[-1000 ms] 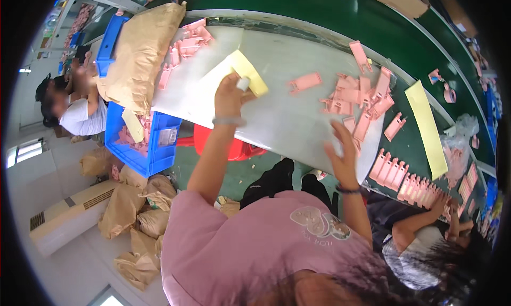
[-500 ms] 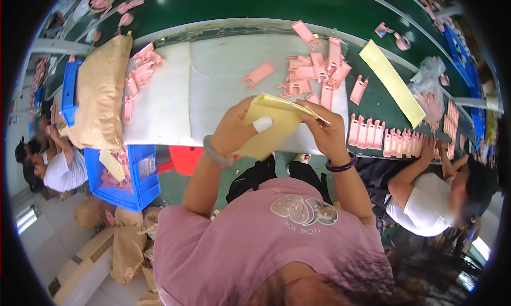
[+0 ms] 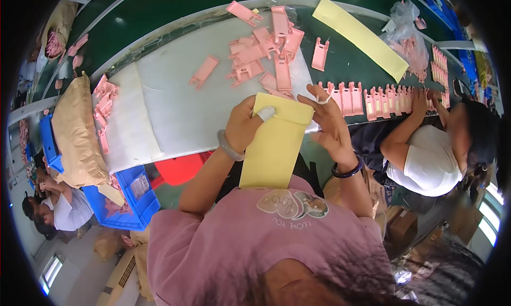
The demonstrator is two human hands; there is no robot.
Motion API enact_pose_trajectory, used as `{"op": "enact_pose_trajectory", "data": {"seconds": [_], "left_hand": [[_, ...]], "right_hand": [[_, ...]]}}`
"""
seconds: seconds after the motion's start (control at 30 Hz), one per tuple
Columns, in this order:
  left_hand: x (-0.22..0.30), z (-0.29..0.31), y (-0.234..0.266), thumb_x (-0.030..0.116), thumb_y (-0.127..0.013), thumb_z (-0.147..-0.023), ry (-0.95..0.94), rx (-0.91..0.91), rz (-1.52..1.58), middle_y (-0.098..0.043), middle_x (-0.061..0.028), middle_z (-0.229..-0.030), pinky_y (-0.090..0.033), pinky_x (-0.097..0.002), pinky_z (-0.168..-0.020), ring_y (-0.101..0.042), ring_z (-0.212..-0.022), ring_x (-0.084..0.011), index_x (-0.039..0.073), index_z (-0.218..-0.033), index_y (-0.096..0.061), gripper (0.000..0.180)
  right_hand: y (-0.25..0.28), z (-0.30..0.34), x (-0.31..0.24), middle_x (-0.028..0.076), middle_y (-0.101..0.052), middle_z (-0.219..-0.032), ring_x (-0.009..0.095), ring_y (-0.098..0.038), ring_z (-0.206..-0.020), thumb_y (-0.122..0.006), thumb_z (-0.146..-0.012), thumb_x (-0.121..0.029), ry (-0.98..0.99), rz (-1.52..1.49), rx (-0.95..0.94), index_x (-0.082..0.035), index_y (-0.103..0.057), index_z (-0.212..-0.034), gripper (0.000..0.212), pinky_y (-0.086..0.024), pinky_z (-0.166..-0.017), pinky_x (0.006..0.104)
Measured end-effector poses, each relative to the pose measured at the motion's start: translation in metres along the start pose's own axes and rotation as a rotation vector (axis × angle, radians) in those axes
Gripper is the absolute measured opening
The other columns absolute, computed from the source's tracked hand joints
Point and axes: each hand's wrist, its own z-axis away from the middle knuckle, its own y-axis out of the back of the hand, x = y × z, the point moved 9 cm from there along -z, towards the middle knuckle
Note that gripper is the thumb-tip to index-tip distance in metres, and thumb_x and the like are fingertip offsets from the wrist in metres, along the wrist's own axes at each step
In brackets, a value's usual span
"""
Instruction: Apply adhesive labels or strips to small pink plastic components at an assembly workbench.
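Note:
A long yellow paper sheet [image 3: 270, 157] hangs in front of my chest, with a folded-over band along its top end. My left hand [image 3: 246, 125] is closed on its upper left side, the white-covered thumb pressing on the front. Beside the upper right corner is my right hand [image 3: 331, 126], fingers apart and gripping nothing; a small white band shows on one finger. Just beyond the hands, a loose heap of pink plastic parts [image 3: 250, 54] lies on the white-covered table [image 3: 175, 98].
Pink parts stand in a row [image 3: 391, 101] at the right, where a co-worker [image 3: 426, 157] reaches in. Another yellow strip [image 3: 359, 37] lies near a clear plastic bag [image 3: 407, 39]. At left are a brown paper sack [image 3: 80, 130], a blue bin [image 3: 130, 199] and a red stool [image 3: 183, 168].
The yellow sheet has turned flatter toward me, its length hanging down. My right hand has let go of its edge and spread its fingers. The view has swung rightward.

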Motion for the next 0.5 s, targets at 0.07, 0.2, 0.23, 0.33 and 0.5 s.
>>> {"op": "enact_pose_trajectory", "data": {"seconds": [0.07,0.2,0.23,0.33,0.5], "left_hand": [[-0.004,-0.002,-0.015,0.011,-0.059,-0.097,-0.016,0.036,0.007,-0.067,-0.0052,-0.096,-0.053,-0.0261,-0.069,-0.064,-0.082,-0.0102,-0.001,-0.113,-0.060,0.020],[-0.005,-0.004,-0.039,0.011,-0.060,-0.096,-0.071,0.079,-0.112,-0.067,-0.0028,-0.090,-0.051,-0.0241,-0.065,-0.062,-0.077,-0.0071,0.000,-0.108,-0.062,0.016],[-0.004,-0.004,-0.047,0.011,-0.060,-0.096,-0.060,0.077,-0.118,-0.067,-0.0028,-0.090,-0.051,-0.0241,-0.065,-0.062,-0.077,-0.0071,0.000,-0.108,-0.062,0.016],[-0.013,-0.002,-0.063,0.008,-0.060,-0.096,0.030,0.064,0.040,-0.067,-0.0019,-0.089,-0.050,-0.0229,-0.064,-0.061,-0.075,-0.0057,0.002,-0.107,-0.063,0.013],[-0.020,-0.001,-0.064,0.008,-0.064,-0.094,0.005,0.195,-0.046,-0.069,-0.0037,-0.096,-0.053,-0.0235,-0.069,-0.065,-0.080,-0.0088,0.000,-0.107,-0.063,0.016]], "right_hand": [[0.024,0.012,0.021,0.017,-0.044,-0.143,0.027,-0.050,-0.129,-0.064,-0.086,0.004,-0.093,0.220,0.096,-0.003,-0.028,-0.150,0.075,-0.041,-0.107,0.0397],[0.056,0.033,0.043,0.014,-0.055,-0.130,0.020,-0.057,-0.118,-0.063,-0.093,-0.002,-0.091,0.108,0.196,-0.003,-0.031,-0.148,0.064,-0.049,-0.096,0.0332],[0.069,0.039,0.044,0.014,-0.058,-0.127,0.019,-0.058,-0.117,-0.061,-0.096,-0.005,-0.084,-0.003,0.278,-0.003,-0.032,-0.147,0.059,-0.050,-0.093,0.0321],[0.120,0.078,0.056,0.008,-0.068,-0.096,0.015,-0.067,-0.080,-0.053,-0.102,-0.019,-0.092,-0.003,0.585,0.001,-0.062,-0.119,0.028,-0.056,-0.075,0.0296],[0.187,0.163,0.110,0.006,-0.068,-0.091,0.013,-0.068,-0.079,-0.062,-0.092,0.004,-0.382,0.194,0.493,-0.001,-0.067,-0.110,0.020,-0.057,-0.072,0.0283]]}}
